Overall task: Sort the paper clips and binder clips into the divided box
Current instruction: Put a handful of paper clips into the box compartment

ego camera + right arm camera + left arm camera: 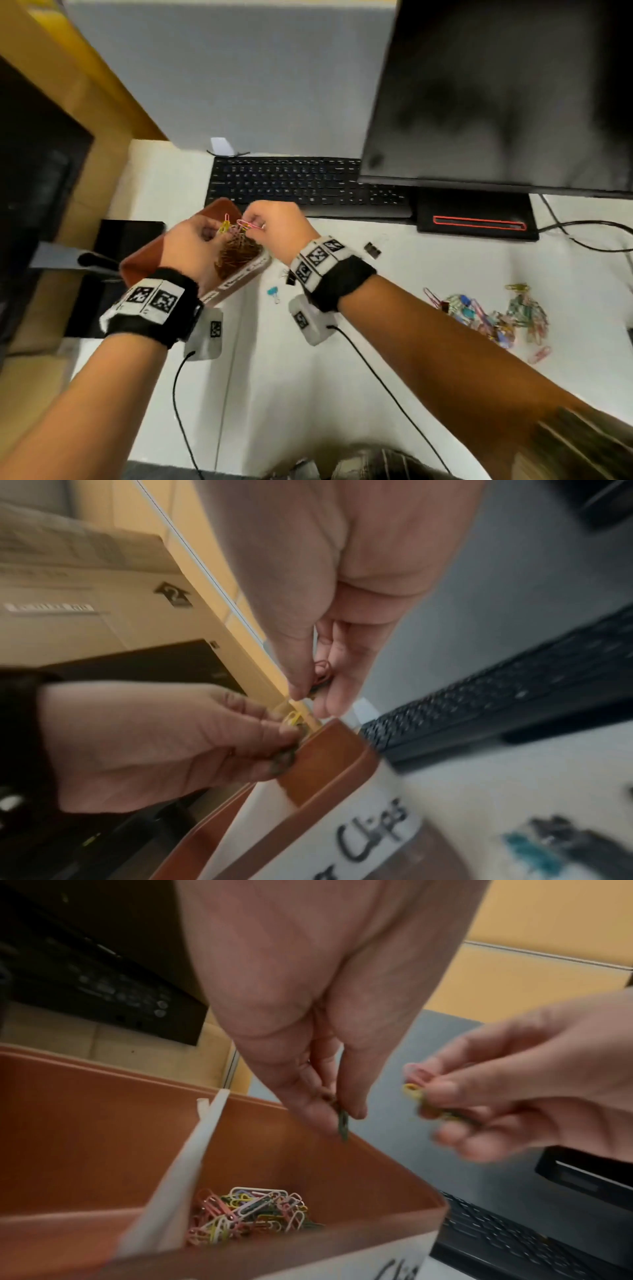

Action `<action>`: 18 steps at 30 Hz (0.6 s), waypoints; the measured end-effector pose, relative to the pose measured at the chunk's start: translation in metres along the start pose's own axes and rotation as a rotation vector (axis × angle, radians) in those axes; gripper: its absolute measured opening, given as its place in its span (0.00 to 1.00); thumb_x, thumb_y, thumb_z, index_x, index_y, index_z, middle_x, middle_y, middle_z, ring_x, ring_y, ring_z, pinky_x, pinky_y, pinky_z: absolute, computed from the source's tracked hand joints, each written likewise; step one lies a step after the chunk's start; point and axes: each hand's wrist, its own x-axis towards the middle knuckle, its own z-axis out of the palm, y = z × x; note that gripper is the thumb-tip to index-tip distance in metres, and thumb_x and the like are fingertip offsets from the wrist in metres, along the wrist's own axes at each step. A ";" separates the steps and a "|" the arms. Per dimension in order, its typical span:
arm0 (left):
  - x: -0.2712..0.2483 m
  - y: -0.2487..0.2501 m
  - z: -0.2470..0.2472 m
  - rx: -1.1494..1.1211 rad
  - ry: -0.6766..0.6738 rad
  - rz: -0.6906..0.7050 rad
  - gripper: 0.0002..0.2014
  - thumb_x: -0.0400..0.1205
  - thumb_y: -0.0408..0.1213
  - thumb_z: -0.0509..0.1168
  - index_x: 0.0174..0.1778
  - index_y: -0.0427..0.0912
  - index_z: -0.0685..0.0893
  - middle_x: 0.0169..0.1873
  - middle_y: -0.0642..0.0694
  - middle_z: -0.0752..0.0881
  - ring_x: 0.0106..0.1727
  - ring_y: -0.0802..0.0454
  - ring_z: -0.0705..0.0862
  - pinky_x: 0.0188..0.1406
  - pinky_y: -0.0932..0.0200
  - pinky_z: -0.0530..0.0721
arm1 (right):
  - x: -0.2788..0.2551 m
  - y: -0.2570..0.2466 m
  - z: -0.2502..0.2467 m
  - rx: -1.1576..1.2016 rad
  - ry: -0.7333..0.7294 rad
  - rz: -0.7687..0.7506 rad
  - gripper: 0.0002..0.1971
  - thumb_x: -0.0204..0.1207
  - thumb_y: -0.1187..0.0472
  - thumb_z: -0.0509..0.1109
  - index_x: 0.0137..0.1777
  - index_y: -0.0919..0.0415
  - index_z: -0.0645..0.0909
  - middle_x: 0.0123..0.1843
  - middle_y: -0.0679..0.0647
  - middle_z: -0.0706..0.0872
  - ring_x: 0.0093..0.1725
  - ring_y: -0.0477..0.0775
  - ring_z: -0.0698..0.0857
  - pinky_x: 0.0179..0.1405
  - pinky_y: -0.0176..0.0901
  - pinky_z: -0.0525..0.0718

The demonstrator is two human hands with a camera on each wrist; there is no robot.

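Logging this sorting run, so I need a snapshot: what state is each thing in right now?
Left hand: pinching a dark paper clip over the box.
Right hand: pinching pink and yellow paper clips.
Divided box: open; its white divider upright; paper clips piled in one compartment.
Mixed clip pile: unsorted on the desk.
Blue binder clip: loose on the desk.
Monitor: screen dark.

Soft indoor light, motion-blurred wrist views

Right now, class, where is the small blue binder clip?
In the head view the blue binder clip lies on the white desk, just right of the brown divided box and below the right hand.
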 end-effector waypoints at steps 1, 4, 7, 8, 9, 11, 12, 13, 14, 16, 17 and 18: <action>0.004 -0.005 -0.002 0.010 -0.027 -0.007 0.12 0.78 0.36 0.68 0.54 0.35 0.83 0.49 0.39 0.87 0.47 0.47 0.83 0.50 0.58 0.77 | 0.010 -0.010 0.013 -0.002 0.002 0.016 0.08 0.74 0.62 0.72 0.53 0.58 0.84 0.48 0.57 0.89 0.48 0.57 0.86 0.55 0.50 0.85; 0.008 -0.015 -0.006 0.096 -0.122 0.015 0.17 0.79 0.32 0.64 0.64 0.36 0.78 0.60 0.36 0.84 0.60 0.41 0.83 0.66 0.48 0.78 | 0.019 -0.019 0.038 0.014 -0.035 0.111 0.16 0.77 0.58 0.68 0.64 0.60 0.79 0.55 0.60 0.88 0.55 0.59 0.86 0.60 0.50 0.83; -0.006 -0.018 -0.009 0.131 -0.064 0.130 0.19 0.78 0.30 0.63 0.66 0.40 0.77 0.62 0.38 0.83 0.63 0.41 0.81 0.67 0.45 0.77 | -0.004 -0.011 0.039 0.074 -0.014 0.050 0.14 0.79 0.60 0.66 0.63 0.59 0.79 0.57 0.59 0.87 0.54 0.58 0.86 0.60 0.51 0.84; -0.015 -0.015 -0.007 0.103 -0.043 0.193 0.18 0.77 0.29 0.63 0.64 0.41 0.78 0.60 0.38 0.83 0.61 0.42 0.81 0.65 0.46 0.78 | -0.017 -0.004 0.034 0.103 0.008 0.014 0.12 0.78 0.62 0.65 0.61 0.59 0.80 0.56 0.57 0.86 0.51 0.56 0.86 0.58 0.49 0.85; -0.025 -0.010 0.000 0.039 -0.054 0.252 0.17 0.77 0.28 0.64 0.62 0.41 0.80 0.58 0.39 0.84 0.59 0.43 0.82 0.63 0.47 0.79 | -0.033 0.006 0.026 0.111 0.034 -0.009 0.11 0.78 0.63 0.65 0.59 0.58 0.81 0.54 0.53 0.84 0.48 0.53 0.86 0.55 0.44 0.85; -0.045 0.006 0.020 -0.108 -0.167 0.333 0.13 0.77 0.29 0.66 0.56 0.43 0.81 0.50 0.45 0.85 0.49 0.49 0.85 0.51 0.52 0.85 | -0.070 0.034 0.006 0.060 0.081 -0.008 0.09 0.78 0.63 0.66 0.56 0.55 0.83 0.48 0.43 0.80 0.42 0.45 0.82 0.44 0.32 0.81; -0.054 0.015 0.033 -0.148 -0.234 0.361 0.12 0.77 0.29 0.66 0.55 0.45 0.81 0.46 0.48 0.85 0.43 0.54 0.85 0.43 0.59 0.85 | -0.089 0.052 -0.004 0.023 0.100 0.020 0.09 0.78 0.63 0.66 0.55 0.54 0.83 0.46 0.41 0.78 0.40 0.43 0.80 0.42 0.30 0.80; -0.063 0.026 0.051 -0.167 -0.294 0.395 0.11 0.77 0.30 0.66 0.54 0.47 0.81 0.43 0.51 0.83 0.38 0.58 0.84 0.37 0.67 0.83 | -0.110 0.073 -0.015 -0.020 0.121 0.073 0.09 0.77 0.63 0.67 0.54 0.54 0.84 0.47 0.42 0.79 0.40 0.44 0.80 0.44 0.34 0.81; -0.069 0.035 0.067 -0.174 -0.342 0.416 0.11 0.77 0.30 0.66 0.53 0.47 0.81 0.42 0.52 0.82 0.35 0.61 0.83 0.34 0.73 0.79 | -0.128 0.093 -0.024 -0.064 0.136 0.134 0.10 0.76 0.64 0.67 0.54 0.54 0.84 0.49 0.46 0.81 0.42 0.47 0.80 0.48 0.39 0.81; -0.082 0.056 0.102 -0.173 -0.448 0.435 0.12 0.77 0.31 0.67 0.55 0.46 0.81 0.44 0.50 0.82 0.36 0.62 0.81 0.34 0.79 0.75 | -0.164 0.133 -0.046 -0.144 0.185 0.279 0.11 0.74 0.66 0.68 0.54 0.55 0.85 0.52 0.53 0.84 0.48 0.53 0.82 0.55 0.42 0.78; -0.086 0.065 0.117 -0.152 -0.493 0.449 0.13 0.77 0.32 0.67 0.57 0.46 0.81 0.46 0.50 0.81 0.38 0.61 0.81 0.36 0.79 0.75 | -0.178 0.149 -0.055 -0.172 0.218 0.333 0.11 0.74 0.67 0.69 0.53 0.56 0.86 0.52 0.54 0.85 0.51 0.56 0.82 0.56 0.43 0.78; -0.092 0.078 0.134 -0.122 -0.529 0.478 0.14 0.77 0.33 0.67 0.58 0.46 0.81 0.48 0.49 0.81 0.41 0.58 0.81 0.39 0.77 0.75 | -0.193 0.166 -0.069 -0.203 0.259 0.377 0.11 0.74 0.67 0.69 0.53 0.56 0.86 0.52 0.55 0.86 0.52 0.58 0.82 0.57 0.47 0.79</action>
